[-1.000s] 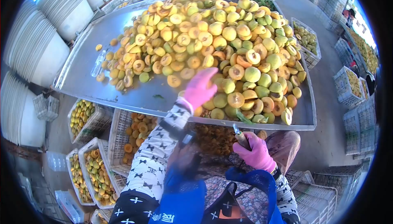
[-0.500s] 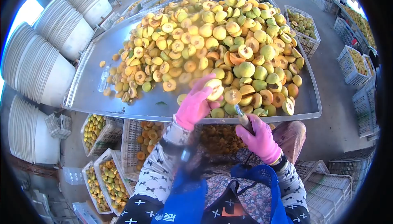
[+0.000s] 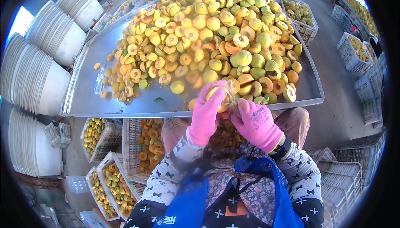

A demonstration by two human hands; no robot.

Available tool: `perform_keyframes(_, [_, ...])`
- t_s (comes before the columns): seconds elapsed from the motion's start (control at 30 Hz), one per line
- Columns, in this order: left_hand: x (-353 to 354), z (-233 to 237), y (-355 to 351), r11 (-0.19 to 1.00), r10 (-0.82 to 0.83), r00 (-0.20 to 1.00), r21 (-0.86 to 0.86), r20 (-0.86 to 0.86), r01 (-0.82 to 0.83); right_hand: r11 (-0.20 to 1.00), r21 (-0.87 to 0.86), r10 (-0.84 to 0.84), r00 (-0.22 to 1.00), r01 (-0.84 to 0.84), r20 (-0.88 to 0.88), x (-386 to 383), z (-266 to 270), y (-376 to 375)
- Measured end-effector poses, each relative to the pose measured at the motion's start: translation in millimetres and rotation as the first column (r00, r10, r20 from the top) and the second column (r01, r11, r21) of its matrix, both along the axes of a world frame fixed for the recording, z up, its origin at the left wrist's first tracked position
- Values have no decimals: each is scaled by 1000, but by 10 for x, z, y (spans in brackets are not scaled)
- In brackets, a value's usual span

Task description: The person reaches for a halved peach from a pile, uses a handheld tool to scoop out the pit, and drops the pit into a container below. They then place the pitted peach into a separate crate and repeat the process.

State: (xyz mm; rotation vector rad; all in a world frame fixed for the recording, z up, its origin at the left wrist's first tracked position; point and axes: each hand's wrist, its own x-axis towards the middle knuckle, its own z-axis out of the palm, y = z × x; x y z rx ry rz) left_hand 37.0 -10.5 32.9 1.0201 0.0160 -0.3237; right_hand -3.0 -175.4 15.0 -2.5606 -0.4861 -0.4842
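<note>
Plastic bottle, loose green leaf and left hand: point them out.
Plastic bottle (image 3: 99, 82): head view, middle of its side.
Loose green leaf (image 3: 158, 99): head view, its middle.
Left hand (image 3: 204, 119): head view, its pink glove.

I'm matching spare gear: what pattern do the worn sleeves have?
Dark bow shapes on white fabric sleeves; best seen in the current head view.

The person wears pink gloves; behind the fingers (image 3: 245, 106), the right glove (image 3: 260, 126) bears dark printing and a yellow cuff edge (image 3: 276, 144). Farther back from them come a black wristband (image 3: 282, 149), white sleeves (image 3: 300, 169) with black bows — then black fabric (image 3: 308, 209) with white crosses, blue straps (image 3: 189, 196) and floral cloth (image 3: 254, 194).
</note>
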Motion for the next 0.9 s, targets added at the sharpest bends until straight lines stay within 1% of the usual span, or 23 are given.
perform_keyframes(0.03, [-28,-8,-8,998,15,1000,57,3,-16,1000,-26,-3,1000,3,-5,-12,-9,1])
perform_keyframes(0.07, [-31,-13,-17,993,30,999,114,13,-31,1000,16,19,999,-18,-46,0,-28,6])
perform_keyframes(0.13, [-33,-90,-20,990,71,996,118,46,-76,993,105,71,988,-57,-135,-16,-96,35])
perform_keyframes(0.2, [-45,-138,-45,986,110,989,116,97,-121,955,273,149,984,-118,-98,-69,-99,111])
perform_keyframes(0.27, [-6,-144,-63,980,144,973,110,179,-165,884,433,215,976,-177,-39,-91,-88,196])
perform_keyframes(0.3, [37,-159,-43,948,95,940,260,328,-186,889,436,201,975,-142,-92,-91,-97,194])
perform_keyframes(0.33, [85,-185,-7,889,22,888,397,460,-228,893,436,191,971,-110,-146,-89,-108,178])
perform_keyframes(0.37, [94,-169,2,885,29,888,401,458,-236,897,434,179,964,-78,-198,-87,-117,171])
perform_keyframes(0.4, [103,-142,8,882,36,889,404,457,-243,881,463,203,962,-98,-181,-82,-149,181])
perform_keyframes(0.47, [28,-30,-61,967,189,969,140,158,-211,842,522,247,957,-134,-151,-92,-235,235])
perform_keyframes(0.57, [-32,-31,-108,944,273,935,123,227,-306,766,631,362,895,-125,-261,-145,-90,237])
perform_keyframes(0.63, [-27,-74,-107,900,286,889,219,357,-378,707,707,445,763,22,-469,-124,-12,235])
perform_keyframes(0.7, [-5,-167,-87,835,275,829,306,488,-457,710,703,441,755,37,-485,-161,-64,264])
perform_keyframes(0.73, [-31,-157,-89,858,297,864,283,407,-429,744,667,394,828,-31,-400,-171,-155,290])
perform_keyframes(0.77, [-29,-114,-92,884,272,901,281,339,-373,780,619,347,888,-93,-303,-174,-205,302])
perform_keyframes(0.87, [27,-14,-45,949,160,981,257,110,-184,842,524,302,918,-130,-256,-205,-179,307])
perform_keyframes(0.9, [45,-12,-18,956,113,982,252,154,-150,818,552,315,929,-163,-192,-193,-197,310])
